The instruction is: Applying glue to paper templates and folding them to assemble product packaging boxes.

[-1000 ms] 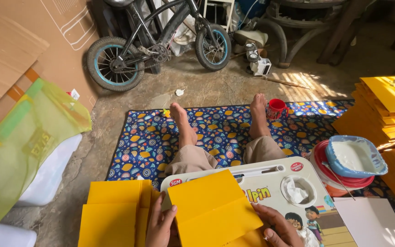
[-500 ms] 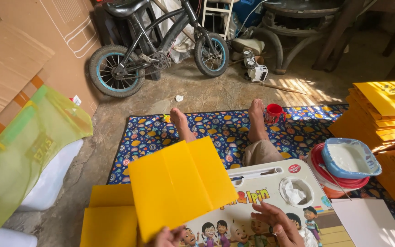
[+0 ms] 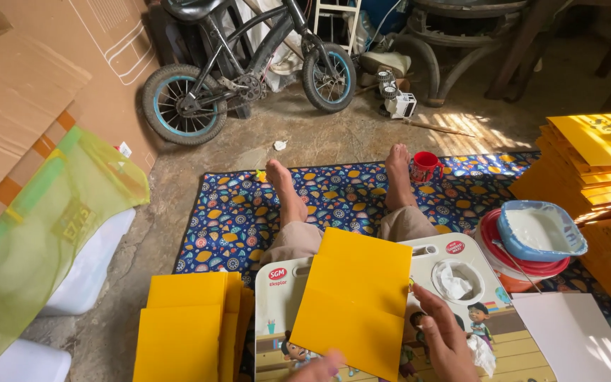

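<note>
A yellow folded sheet (image 3: 355, 304) was held flat over a lap tray (image 3: 461, 339). Its near edge was pinched by the left hand (image 3: 319, 368), mostly out of frame. The right hand (image 3: 447, 339) was laid beside it, fingers loosely spread. A yellow stack (image 3: 185, 329) was seen just left.

We are looking at a matt yellow paper sheet (image 3: 353, 304) lying on a glossy printed plastic lap table (image 3: 461, 332); a patterned cloth mat (image 3: 235, 212) is covering rough bare concrete floor (image 3: 334, 134), beside dull brown cardboard (image 3: 30, 92).
</note>
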